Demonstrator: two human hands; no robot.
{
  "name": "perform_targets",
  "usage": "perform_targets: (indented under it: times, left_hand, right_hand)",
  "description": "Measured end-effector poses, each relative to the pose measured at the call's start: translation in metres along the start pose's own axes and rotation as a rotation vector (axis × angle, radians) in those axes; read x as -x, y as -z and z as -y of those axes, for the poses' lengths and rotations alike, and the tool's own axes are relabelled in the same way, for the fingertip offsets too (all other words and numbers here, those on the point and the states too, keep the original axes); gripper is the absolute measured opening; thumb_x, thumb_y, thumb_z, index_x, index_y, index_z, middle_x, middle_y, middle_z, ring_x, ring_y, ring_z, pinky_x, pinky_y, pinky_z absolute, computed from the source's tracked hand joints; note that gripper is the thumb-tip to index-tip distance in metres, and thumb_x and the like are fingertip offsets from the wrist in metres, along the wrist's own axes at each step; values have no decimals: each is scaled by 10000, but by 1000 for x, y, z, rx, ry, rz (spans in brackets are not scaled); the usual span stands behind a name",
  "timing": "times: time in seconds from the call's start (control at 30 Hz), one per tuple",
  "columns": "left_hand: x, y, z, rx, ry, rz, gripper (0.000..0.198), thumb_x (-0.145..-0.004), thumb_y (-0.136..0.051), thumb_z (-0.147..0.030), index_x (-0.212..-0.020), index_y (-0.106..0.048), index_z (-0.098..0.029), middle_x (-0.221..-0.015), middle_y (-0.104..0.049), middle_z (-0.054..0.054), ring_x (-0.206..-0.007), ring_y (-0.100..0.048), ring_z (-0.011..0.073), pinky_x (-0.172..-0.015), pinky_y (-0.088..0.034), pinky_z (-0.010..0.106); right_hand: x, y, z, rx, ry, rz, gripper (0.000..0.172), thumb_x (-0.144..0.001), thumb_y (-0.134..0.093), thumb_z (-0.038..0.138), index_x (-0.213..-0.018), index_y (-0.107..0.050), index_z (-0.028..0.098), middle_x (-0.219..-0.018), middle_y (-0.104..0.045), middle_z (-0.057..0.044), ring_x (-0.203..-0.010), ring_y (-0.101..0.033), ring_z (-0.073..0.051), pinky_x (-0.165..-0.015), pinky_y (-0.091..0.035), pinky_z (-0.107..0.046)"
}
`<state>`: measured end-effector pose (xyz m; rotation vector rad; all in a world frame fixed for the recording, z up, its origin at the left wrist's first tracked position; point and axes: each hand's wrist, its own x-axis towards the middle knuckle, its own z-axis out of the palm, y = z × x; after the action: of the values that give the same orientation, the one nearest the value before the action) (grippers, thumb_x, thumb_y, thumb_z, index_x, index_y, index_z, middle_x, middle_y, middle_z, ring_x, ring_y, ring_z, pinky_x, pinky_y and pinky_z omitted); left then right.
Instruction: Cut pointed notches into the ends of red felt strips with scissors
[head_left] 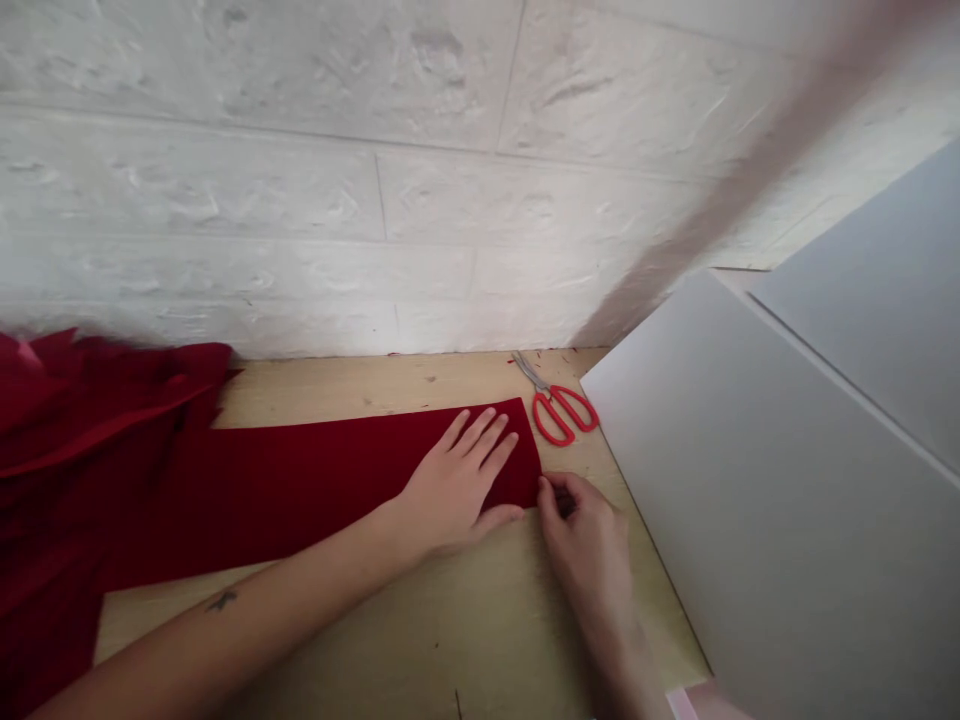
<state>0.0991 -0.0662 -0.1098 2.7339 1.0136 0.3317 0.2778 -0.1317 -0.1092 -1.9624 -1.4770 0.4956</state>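
A long strip of dark red felt point(300, 480) lies flat across the wooden table point(465, 620), its right end near the table's right side. My left hand point(461, 485) rests palm down on that end, fingers spread and pressing the felt. My right hand point(581, 540) pinches the felt's near right corner between thumb and fingertips. Red-handled scissors point(559, 405) lie on the table just beyond the felt's end, untouched.
More red felt point(82, 440) is bunched in a heap at the left. A white brick-pattern wall point(375, 180) stands right behind the table. Large grey boards point(787, 470) lean at the right, bounding the work area.
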Motion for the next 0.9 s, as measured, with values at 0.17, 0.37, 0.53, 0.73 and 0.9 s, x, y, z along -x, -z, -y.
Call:
perform_targets:
  times: [0.17, 0.37, 0.53, 0.73, 0.9]
  left_hand:
    - [7, -17, 10, 9, 105, 94, 852, -955, -310, -709, -1586, -270, -138, -1667, -154, 154, -1556, -112, 363, -1258, -71, 593]
    - [3, -13, 8, 48, 144, 108, 852, -932, -391, -699, -1589, -273, -169, -1673, -154, 140, -1555, -107, 378, -1256, -73, 601]
    - [3, -9, 4, 52, 123, 72, 812, -929, -425, -691, -1564, -338, -193, -1659, -224, 157, -1538, -154, 420, -1218, -101, 682]
    - [-38, 7, 24, 303, 270, -53, 478, -1016, -384, -318, -1400, -525, -72, -1451, -549, 174, -1372, -455, 307, -1181, -322, 484]
    - [-83, 14, 53, 468, 274, 19, 346, -998, -440, -344, -1102, -704, -147, -1107, -741, 100, -978, -660, 220, -897, -499, 337]
  right_hand:
    - [0, -1, 1, 0, 5, -20, 291, -881, -510, 395, -803, -695, 185, -761, -736, -87, -631, -639, -203, -631, -446, -304]
    - [-1, -2, 2, 31, -28, -29, 295, -858, -519, 413, -797, -698, 187, -728, -731, -78, -559, -601, -188, -591, -441, -302]
    - [-1, -3, 2, 23, -18, -46, 307, -855, -505, 406, -830, -713, 181, -759, -740, -78, -574, -614, -187, -605, -456, -297]
    - [-2, -4, 2, 8, -29, -57, 319, -870, -511, 407, -827, -733, 182, -758, -744, -69, -565, -617, -178, -586, -466, -286]
    - [1, -4, -3, -27, -5, -88, 313, -889, -528, 403, -834, -744, 182, -761, -747, -67, -582, -637, -176, -584, -488, -276]
